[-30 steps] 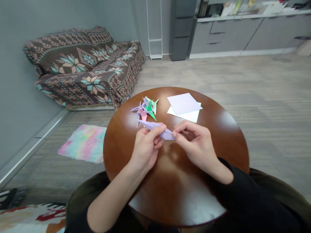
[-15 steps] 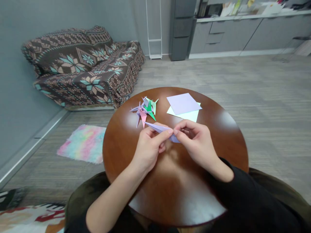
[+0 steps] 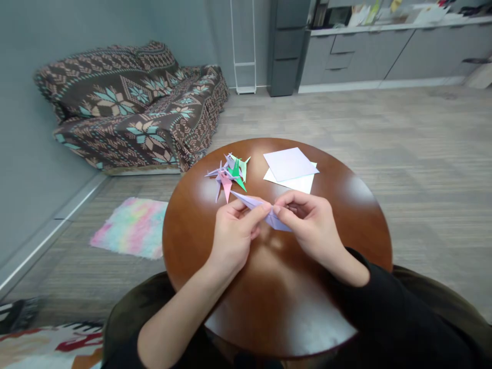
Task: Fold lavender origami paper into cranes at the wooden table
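In your left hand [image 3: 234, 233] you have one folded piece of lilac paper [image 3: 277, 222], with its long, narrow point directed to the far left. The left grip is closed, thumb above and fingers below, with the paper pressed between them. Your right hand [image 3: 313, 223] has its grip closed also: thumb and bent fingertips pinch the same paper just beside your left thumb. The wider end of the paper shows below your fingertips. Both hands are above the middle of the round brown bench [image 3: 269, 302], and the paper is between them.

Beyond your left hand, on the bench, lies a small heap of folded paper figures. You can see a pink figure [image 3: 226, 180] in front, a green figure [image 3: 237, 169] next to it, and some lilac and pale green ones. Beyond your right hand is a flat lilac sheet [image 3: 291, 164], lying partly over a whitish sheet [image 3: 299, 183] at a different angle.

At the back, above the grey cabinets [image 3: 361, 59], whose drawers are closed, stands a white container [image 3: 429, 14]; its contents are too blurred to tell. On the left is a sofa [image 3: 142, 110] with a patterned cover.
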